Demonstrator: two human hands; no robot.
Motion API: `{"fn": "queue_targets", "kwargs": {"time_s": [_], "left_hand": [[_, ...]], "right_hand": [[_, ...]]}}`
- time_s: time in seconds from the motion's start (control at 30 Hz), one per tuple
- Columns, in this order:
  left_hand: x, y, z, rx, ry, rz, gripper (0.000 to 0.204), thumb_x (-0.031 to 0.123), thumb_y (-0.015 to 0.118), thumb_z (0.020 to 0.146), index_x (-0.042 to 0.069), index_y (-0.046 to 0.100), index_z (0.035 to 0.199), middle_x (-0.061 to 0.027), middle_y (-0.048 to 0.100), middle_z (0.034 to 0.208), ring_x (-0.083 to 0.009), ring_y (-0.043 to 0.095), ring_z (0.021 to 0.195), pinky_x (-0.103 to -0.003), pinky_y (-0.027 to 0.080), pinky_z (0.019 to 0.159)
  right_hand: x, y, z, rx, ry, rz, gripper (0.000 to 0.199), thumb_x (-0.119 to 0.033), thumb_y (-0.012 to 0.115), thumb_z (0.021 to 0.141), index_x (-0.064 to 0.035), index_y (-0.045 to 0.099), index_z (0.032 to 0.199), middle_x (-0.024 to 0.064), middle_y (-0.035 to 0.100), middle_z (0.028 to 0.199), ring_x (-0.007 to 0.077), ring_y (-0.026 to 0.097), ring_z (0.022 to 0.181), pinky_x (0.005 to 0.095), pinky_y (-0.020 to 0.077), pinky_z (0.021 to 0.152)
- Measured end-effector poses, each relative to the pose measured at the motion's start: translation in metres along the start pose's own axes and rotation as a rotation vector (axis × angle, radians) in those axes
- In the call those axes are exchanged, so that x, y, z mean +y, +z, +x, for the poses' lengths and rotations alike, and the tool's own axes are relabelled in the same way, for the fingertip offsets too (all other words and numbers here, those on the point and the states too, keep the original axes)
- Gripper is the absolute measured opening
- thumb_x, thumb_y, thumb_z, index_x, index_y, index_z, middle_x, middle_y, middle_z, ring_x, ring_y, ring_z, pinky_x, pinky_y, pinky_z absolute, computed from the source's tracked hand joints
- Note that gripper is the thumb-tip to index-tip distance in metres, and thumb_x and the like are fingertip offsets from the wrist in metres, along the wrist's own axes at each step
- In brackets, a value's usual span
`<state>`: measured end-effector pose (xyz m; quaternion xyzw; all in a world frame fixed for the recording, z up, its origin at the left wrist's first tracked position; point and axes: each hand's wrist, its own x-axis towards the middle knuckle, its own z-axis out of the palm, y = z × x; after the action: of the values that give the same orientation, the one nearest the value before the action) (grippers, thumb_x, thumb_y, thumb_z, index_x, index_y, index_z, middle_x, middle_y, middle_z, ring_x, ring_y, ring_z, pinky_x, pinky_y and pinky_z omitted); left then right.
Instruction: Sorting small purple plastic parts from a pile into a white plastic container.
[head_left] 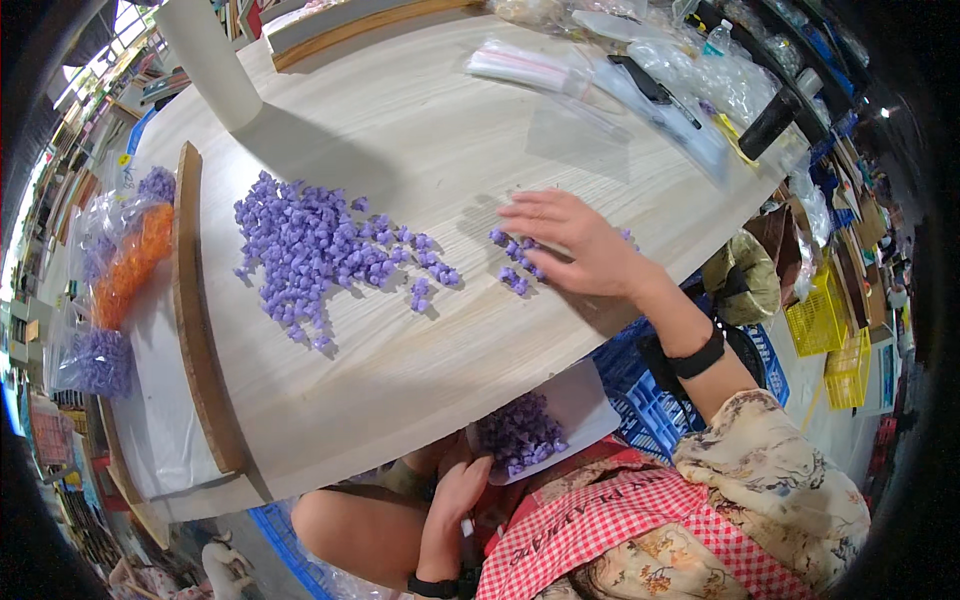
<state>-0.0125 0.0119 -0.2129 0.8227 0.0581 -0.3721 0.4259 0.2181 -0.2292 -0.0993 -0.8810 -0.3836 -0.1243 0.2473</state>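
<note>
Small purple flower-like plastic pieces [310, 245] lie in a loose pile on the table, thinning out toward the right. My right hand [565, 240] rests low over the tabletop with its fingers stretched out, beside a few separate purple pieces [512, 278]. Some of those sit near the thumb, and what lies under the palm is hidden. Below the table's near edge, a white tray [592, 405] holds more purple pieces [525, 440]. At its left side, my left hand [463, 488] has its fingers closed on the tray's edge.
A wooden strip [195, 300] borders the table's left side, with plastic bags of purple and orange pieces [130, 265] beyond it. A white roll [210, 65] stands at the back left. Clear bags [525, 68] and a black phone-like object [640, 78] lie at the back right. Blue crates [640, 400] stand below.
</note>
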Motion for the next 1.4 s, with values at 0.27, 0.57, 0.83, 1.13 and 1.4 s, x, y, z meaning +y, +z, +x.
{"fn": "queue_targets", "kwargs": {"time_s": [0.27, 0.57, 0.83, 1.13, 1.4], "left_hand": [[0.014, -0.005, -0.006, 0.007, -0.110, -0.035, 0.029, 0.021, 0.042, 0.090, 0.007, 0.060, 0.107, -0.0261, 0.059, 0.091, -0.0440, 0.055, 0.086, -0.047, 0.044, 0.075], [-0.004, -0.003, 0.003, 0.013, 0.241, 0.249, 0.030, 0.019, 0.036, 0.091, 0.004, 0.054, 0.110, -0.0184, 0.062, 0.104, -0.0387, 0.059, 0.090, -0.046, 0.047, 0.076], [-0.001, -0.004, 0.010, 0.013, 0.201, 0.378, 0.027, 0.018, 0.037, 0.090, 0.007, 0.055, 0.107, -0.0179, 0.062, 0.102, -0.0383, 0.061, 0.083, -0.047, 0.048, 0.070], [0.008, -0.001, 0.008, 0.011, 0.077, 0.092, 0.035, 0.027, 0.033, 0.093, 0.008, 0.056, 0.111, -0.0235, 0.059, 0.104, -0.0411, 0.057, 0.093, -0.047, 0.046, 0.077], [0.027, -0.004, 0.007, -0.042, -0.132, -0.249, 0.048, 0.041, 0.038, 0.090, 0.003, 0.060, 0.109, -0.0299, 0.060, 0.098, -0.0429, 0.056, 0.097, -0.043, 0.044, 0.084]], "right_hand": [[0.018, 0.004, -0.023, -0.030, 0.019, -0.010, 0.024, -0.010, 0.067, 0.076, -0.0075, 0.064, 0.100, 0.0082, 0.060, 0.110, 0.0275, 0.052, 0.112, 0.0417, 0.0381, 0.100], [0.036, -0.038, -0.062, 0.005, 0.232, 0.001, 0.057, -0.027, 0.069, 0.077, -0.0122, 0.051, 0.129, 0.0088, 0.042, 0.140, 0.0313, 0.029, 0.135, 0.0433, 0.0251, 0.110], [0.038, -0.011, -0.039, -0.064, 0.133, 0.030, 0.052, -0.028, 0.072, 0.074, -0.0130, 0.057, 0.122, 0.0091, 0.048, 0.134, 0.0310, 0.039, 0.128, 0.0413, 0.0305, 0.106], [-0.010, 0.004, -0.054, 0.058, 0.228, 0.209, 0.036, -0.017, 0.077, 0.068, -0.0052, 0.065, 0.101, 0.0121, 0.060, 0.109, 0.0283, 0.057, 0.103, 0.0352, 0.0466, 0.088], [-0.115, 0.041, -0.083, -0.048, -0.076, 0.318, 0.031, -0.020, 0.077, 0.068, -0.0050, 0.062, 0.092, 0.0110, 0.056, 0.097, 0.0313, 0.055, 0.096, 0.0386, 0.0461, 0.084]]}}
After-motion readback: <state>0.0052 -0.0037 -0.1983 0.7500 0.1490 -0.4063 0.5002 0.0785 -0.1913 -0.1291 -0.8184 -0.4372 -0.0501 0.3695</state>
